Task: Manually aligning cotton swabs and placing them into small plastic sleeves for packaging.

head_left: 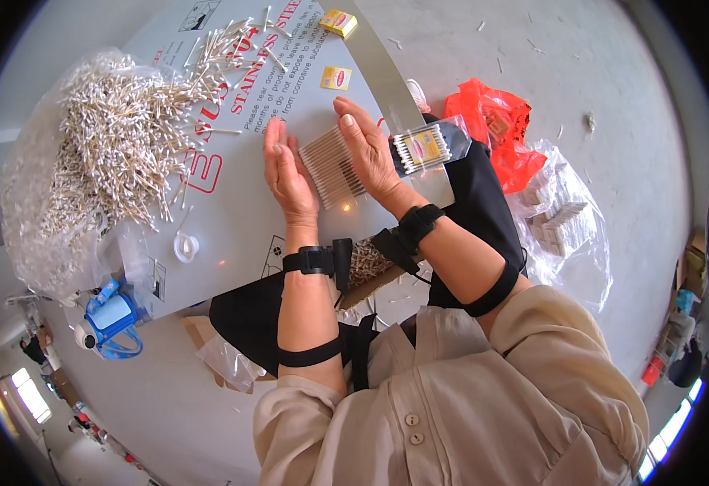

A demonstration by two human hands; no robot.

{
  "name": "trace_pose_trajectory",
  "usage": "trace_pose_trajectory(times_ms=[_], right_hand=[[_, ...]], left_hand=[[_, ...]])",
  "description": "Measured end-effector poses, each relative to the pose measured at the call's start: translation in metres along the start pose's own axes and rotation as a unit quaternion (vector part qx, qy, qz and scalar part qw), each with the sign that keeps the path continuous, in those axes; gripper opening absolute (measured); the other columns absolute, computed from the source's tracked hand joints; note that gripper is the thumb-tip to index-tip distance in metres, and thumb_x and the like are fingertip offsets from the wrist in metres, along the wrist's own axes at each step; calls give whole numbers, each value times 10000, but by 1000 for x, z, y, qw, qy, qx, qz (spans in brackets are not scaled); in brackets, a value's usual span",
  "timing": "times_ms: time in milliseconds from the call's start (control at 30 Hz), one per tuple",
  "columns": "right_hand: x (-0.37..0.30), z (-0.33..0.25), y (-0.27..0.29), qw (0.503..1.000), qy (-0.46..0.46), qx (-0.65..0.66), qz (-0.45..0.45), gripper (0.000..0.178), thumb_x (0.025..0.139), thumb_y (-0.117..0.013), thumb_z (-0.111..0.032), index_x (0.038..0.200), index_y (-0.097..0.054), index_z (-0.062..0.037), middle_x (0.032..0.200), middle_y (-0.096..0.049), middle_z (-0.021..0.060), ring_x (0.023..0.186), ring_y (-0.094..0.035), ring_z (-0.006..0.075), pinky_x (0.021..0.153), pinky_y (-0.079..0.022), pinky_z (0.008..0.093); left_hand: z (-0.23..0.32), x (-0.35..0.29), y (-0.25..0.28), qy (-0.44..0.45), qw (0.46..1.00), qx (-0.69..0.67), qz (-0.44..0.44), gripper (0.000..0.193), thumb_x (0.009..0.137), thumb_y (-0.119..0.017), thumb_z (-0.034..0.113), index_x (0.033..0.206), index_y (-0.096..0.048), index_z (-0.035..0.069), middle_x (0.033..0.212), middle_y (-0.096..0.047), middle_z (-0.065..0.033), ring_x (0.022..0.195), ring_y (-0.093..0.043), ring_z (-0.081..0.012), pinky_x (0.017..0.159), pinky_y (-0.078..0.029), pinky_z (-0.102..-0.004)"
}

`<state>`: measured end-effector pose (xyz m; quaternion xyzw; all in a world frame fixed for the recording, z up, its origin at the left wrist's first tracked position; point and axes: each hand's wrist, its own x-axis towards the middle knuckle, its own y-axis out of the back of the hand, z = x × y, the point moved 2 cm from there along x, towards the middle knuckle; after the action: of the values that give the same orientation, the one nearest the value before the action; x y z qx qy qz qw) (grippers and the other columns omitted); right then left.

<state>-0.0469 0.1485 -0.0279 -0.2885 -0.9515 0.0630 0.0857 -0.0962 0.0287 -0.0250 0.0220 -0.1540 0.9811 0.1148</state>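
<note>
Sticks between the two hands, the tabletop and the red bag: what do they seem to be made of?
Sticks: probably wood with a matt finish, judging by their pale brown colour.
Tabletop: smooth grey with a soft sheen and small bright reflections; perhaps metal under printed film.
Red bag: very likely thin plastic, as it looks shiny and crinkled.

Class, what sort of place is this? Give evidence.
Probably a small packing workshop: a heap of loose cotton swabs and yellow cards on the table, and white bundles in a clear bag.
</note>
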Motion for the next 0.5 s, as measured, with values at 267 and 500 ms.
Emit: trace_pose_trajectory(times_ms=[267, 500], right_hand=[[-20, -10, 40, 997, -73, -17, 25, 260, 962, -580, -102, 1171, -602, 50, 1028, -673, 77, 965, -637, 135, 866, -500, 246], [-58, -15, 61, 988, -101, -110, -32, 161, 924, -577, -28, 1063, -614, 46, 954, -658, 62, 880, -638, 128, 780, -518, 253]], left_hand=[[24, -49, 34, -21, 980, 198, -5, 537, 1008, -464, 231, 1465, -316, -7, 1507, -337, -192, 1418, -297, -293, 1155, -239, -421], [28, -91, 42, -86, 889, 444, -71, 744, 826, -606, 63, 1483, -261, 18, 1518, -297, -226, 1413, -280, -384, 1156, -240, -443]])
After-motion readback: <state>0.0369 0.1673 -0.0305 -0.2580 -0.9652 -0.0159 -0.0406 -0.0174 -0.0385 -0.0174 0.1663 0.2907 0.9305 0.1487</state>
